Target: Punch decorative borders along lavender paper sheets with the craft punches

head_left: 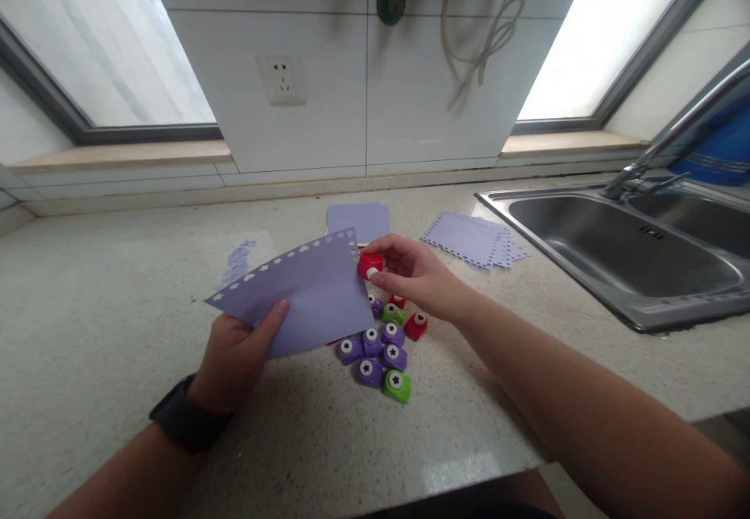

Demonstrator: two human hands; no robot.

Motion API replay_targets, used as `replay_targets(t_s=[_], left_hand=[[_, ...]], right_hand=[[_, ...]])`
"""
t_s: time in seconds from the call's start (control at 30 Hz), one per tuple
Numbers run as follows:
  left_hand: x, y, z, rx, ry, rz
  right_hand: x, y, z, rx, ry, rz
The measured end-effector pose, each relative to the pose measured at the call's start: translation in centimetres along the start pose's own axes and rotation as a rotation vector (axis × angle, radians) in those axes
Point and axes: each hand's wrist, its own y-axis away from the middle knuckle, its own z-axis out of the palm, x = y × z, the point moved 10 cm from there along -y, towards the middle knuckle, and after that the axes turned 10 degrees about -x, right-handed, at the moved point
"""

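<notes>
The left hand (237, 355) is gripping a purple sheet of paper (298, 292) by its lower edge, thumb lying on top, and is holding it tilted just above the table (117, 331) in the middle of the frame. A row of small shapes is showing cut out along the sheet's upper edge. The right hand (413, 273) is pinching a small red punch (370, 265) closed between thumb and fingers, and the punch is sitting right at the sheet's upper right corner, touching it.

Just below that corner, a cluster of little punches (383, 347) in purple, green and red is lying on the table, partly tucked under the sheet. Toward the upper middle a stack of plain purple sheets (358, 220) is resting near the wall, and to its right a pile of sheets with punched edges (472, 239) is lying close to the steel sink (621, 253) at the right of the frame. A dark watch (184, 421) is sitting on the left wrist.
</notes>
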Motion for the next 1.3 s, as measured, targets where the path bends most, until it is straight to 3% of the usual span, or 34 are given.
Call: replay_targets(t_s=[0.23, 0.47, 0.63, 0.83, 1.1, 1.3], left_hand=[[-0.1, 0.1, -0.2, 0.012, -0.009, 0.014], [0.4, 0.0, -0.4, 0.029, -0.03, 0.107], [1.1, -0.2, -0.5, 0.047, -0.068, 0.215], [1.0, -0.1, -0.7, 0.054, -0.084, 0.222], [0.9, 0.2, -0.6, 0.052, -0.059, 0.159], [-0.5, 0.2, -0.5, 0.019, 0.014, 0.011]], right_hand=[[0.1, 0.0, 0.2, -0.023, -0.025, -0.015], [-1.9, 0.1, 0.9, -0.087, 0.089, -0.221], [-2.3, 0.3, 0.9, -0.084, 0.153, -0.237], [-2.9, 0.6, 1.2, -0.081, 0.224, -0.278], [-1.6, 0.4, 1.2, -0.065, 0.161, -0.179], [0.4, 0.0, 0.7, -0.001, -0.063, 0.022]])
